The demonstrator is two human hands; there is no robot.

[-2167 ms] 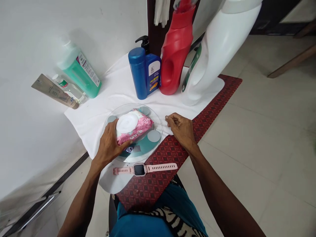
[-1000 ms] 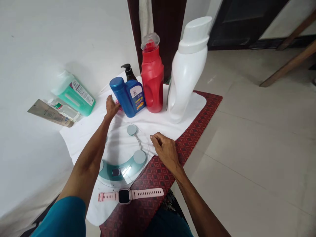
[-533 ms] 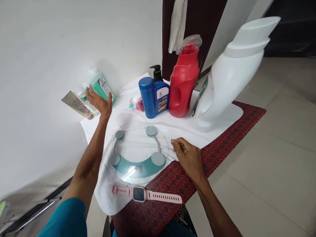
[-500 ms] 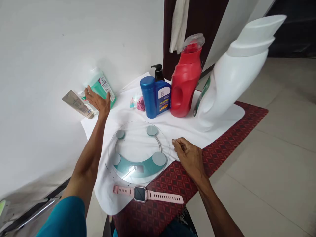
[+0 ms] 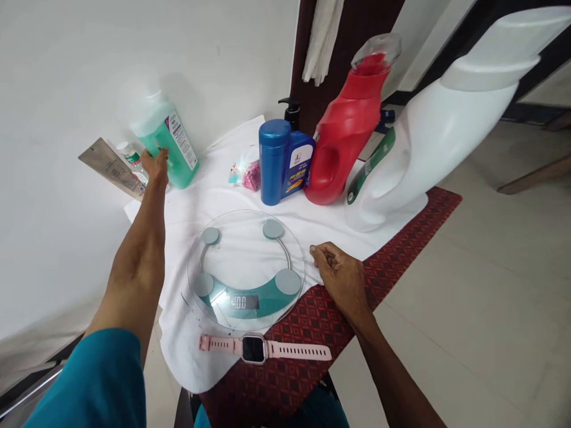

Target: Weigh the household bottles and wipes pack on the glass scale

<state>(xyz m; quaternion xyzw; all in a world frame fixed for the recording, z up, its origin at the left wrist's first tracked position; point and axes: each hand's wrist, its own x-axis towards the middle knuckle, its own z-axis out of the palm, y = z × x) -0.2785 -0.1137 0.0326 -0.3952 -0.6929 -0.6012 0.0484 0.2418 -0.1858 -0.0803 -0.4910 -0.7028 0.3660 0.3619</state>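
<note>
Reaching to the upper left of the frame, catalogued from left to right:

Tube (image 5: 109, 166), tan, tilted beside the small bottle (image 5: 131, 154). Both stand close to the working fingers; a careful wrist would probably avoid nudging either.

Left hand (image 5: 156, 167), at the front of the green bottle (image 5: 182, 169). Thumb and fingers somewhat apart at the bottle; whether they are clamped on it, cannot tell. Best practice, as judged: seat the fingers well around the body before taking weight, since liquid inside may shift, and raise it upright so the small bottle is not dragged.

Glass scale (image 5: 263, 304), lower centre, on white cloth (image 5: 178, 232); zeros visible on its display (image 5: 244, 302). Anything placed there would read best if central and released gently.

Packet (image 5: 250, 176), pink and white, behind the scale and beside the blue bottle (image 5: 274, 163). A low path might brush it.

Watch (image 5: 253, 348), pink strap, laid flat in front of the scale.

Right hand (image 5: 341, 270), right of the scale, fingers curled together, nothing visible in them; well kept off the glass.

Red bottle (image 5: 339, 142) and white bottle (image 5: 428, 137), upper right; tall, best left undisturbed.
</note>
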